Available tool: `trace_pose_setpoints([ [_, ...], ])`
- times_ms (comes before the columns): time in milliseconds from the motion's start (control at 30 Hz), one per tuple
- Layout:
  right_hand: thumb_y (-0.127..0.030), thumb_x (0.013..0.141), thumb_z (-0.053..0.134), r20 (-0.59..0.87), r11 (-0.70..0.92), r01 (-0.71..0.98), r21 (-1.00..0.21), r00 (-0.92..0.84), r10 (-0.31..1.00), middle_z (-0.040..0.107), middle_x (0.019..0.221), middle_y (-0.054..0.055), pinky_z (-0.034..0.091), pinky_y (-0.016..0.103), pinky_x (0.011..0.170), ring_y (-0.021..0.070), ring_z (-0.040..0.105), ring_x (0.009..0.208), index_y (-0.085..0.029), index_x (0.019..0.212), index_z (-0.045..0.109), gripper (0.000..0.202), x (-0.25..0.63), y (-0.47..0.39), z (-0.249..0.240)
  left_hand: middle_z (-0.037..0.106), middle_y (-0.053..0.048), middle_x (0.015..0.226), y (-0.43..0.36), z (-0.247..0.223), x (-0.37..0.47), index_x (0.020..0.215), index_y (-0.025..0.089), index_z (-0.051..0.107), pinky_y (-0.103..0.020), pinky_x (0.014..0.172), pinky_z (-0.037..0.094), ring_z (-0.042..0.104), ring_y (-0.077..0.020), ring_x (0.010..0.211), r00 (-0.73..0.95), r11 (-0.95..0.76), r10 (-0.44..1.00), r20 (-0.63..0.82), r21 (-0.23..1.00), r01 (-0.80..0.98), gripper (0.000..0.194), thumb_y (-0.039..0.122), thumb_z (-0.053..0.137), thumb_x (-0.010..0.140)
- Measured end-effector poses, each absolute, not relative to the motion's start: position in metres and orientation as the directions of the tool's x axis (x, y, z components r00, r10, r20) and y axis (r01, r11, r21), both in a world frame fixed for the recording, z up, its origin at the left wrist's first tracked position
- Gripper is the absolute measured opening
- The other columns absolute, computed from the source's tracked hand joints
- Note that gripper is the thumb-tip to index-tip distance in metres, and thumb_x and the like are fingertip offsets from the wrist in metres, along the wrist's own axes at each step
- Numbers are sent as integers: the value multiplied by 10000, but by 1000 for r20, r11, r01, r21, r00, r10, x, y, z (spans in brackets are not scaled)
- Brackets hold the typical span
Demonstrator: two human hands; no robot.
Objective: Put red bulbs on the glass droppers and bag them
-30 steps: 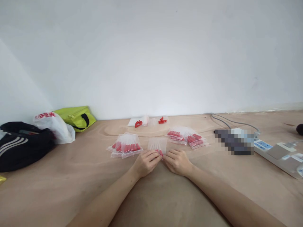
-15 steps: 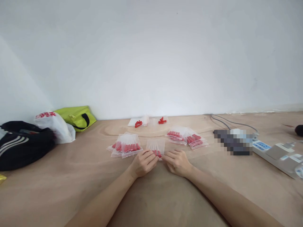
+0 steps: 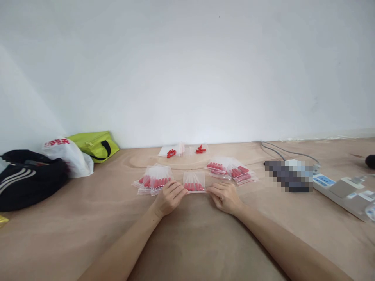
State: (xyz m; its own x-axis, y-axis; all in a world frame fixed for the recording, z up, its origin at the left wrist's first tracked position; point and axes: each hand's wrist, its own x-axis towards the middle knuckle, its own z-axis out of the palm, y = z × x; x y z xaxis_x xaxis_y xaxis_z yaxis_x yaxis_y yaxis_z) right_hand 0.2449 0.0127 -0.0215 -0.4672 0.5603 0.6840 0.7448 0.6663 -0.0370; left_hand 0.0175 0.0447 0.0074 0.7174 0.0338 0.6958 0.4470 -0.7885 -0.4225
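Observation:
Between my hands lies a small clear plastic bag point(image 3: 194, 180) with several red pieces lined up near its front edge. My left hand point(image 3: 170, 197) pinches the bag's front left corner. At the front right corner, my right hand point(image 3: 225, 197) has its fingers closed on the same bag. A pile of similar filled bags point(image 3: 158, 181) is beside my left hand. More filled bags point(image 3: 231, 169) lie behind and right of my right hand.
Near the wall are loose red pieces point(image 3: 200, 149) and a bag stack point(image 3: 180, 149). On the left stand a black bag point(image 3: 35, 183), a white plastic bag point(image 3: 79, 164) and a green bag point(image 3: 90, 142). A power strip point(image 3: 336, 195) with chargers is at right.
My hands have moved apart to the two front corners of the bag. The row of red pieces, partly covered before, now shows fully.

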Motion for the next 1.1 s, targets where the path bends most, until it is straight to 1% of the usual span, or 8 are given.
trace_pose_setpoints([
  [233, -151, 803, 438, 677, 659, 750, -53, -458, 576, 628, 671, 1, 296, 244, 546, 118, 515, 582, -204, 763, 610, 184, 246, 14, -23, 522, 18, 513, 45, 1, 13, 597, 161, 477, -213, 474, 415, 517, -102, 459, 682, -804, 191, 706, -287, 521, 316, 209, 410, 901],
  [400, -272, 824, 494, 674, 688, 716, -116, -452, 584, 649, 744, 2, 322, 253, 620, 135, 533, 698, -233, 814, 637, 148, 246, 14, -22, 622, -82, 951, 40, -1, 14, 752, 167, 507, -205, 650, 497, 629, -115, 756, 641, -859, 342, 688, -48, 510, 306, 223, 271, 939],
  [500, -331, 814, 510, 736, 574, 804, -153, -295, 609, 653, 812, 18, 302, 293, 696, 160, 528, 762, -244, 855, 645, 166, 252, 18, -21, 631, -72, 946, 48, 1, 7, 797, 182, 503, -246, 724, 502, 618, -147, 874, 593, -845, 428, 683, 70, 530, 271, 225, 270, 929],
  [633, -261, 812, 488, 762, 245, 942, -231, 19, 647, 641, 806, 36, 257, 329, 715, 185, 513, 784, -227, 873, 648, 176, 265, 30, -22, 634, -66, 917, 65, 9, -14, 828, 187, 516, -281, 732, 490, 610, -174, 875, 545, -738, 546, 636, 58, 672, 237, 207, 289, 893],
  [767, -258, 779, 501, 690, 71, 957, -281, 150, 708, 623, 825, 43, 241, 329, 689, 195, 507, 795, -223, 881, 651, 184, 276, 39, -24, 620, -53, 763, 73, 25, -36, 761, 182, 515, -292, 611, 458, 596, -187, 690, 514, -632, 648, 562, 20, 775, 226, 211, 313, 859],
  [967, -223, 786, 489, 630, 103, 954, -281, 102, 770, 611, 775, 41, 252, 329, 671, 201, 499, 793, -218, 739, 640, 158, 280, 44, -27, 580, -14, 672, 63, 55, -41, 635, 181, 487, -254, 538, 395, 542, -174, 620, 544, -549, 818, 186, -28, 835, 100, 164, 445, 724],
  [1033, -187, 794, 461, 657, 177, 928, -328, 89, 749, 599, 753, 55, 277, 331, 667, 204, 500, 774, -195, 696, 599, 169, 281, 47, -29, 612, -32, 772, 59, 55, -33, 724, 176, 534, -284, 609, 417, 561, -201, 716, 546, -550, 817, 184, -34, 835, 52, 218, 509, 706],
  [1100, -156, 800, 418, 692, 279, 878, -389, 78, 717, 582, 745, 69, 318, 323, 656, 200, 505, 745, -183, 698, 545, 165, 281, 49, -30, 611, -61, 997, 57, 46, -23, 928, 187, 559, -357, 777, 403, 546, -240, 919, 585, -594, 777, 233, -33, 804, 227, 305, 530, 736],
])
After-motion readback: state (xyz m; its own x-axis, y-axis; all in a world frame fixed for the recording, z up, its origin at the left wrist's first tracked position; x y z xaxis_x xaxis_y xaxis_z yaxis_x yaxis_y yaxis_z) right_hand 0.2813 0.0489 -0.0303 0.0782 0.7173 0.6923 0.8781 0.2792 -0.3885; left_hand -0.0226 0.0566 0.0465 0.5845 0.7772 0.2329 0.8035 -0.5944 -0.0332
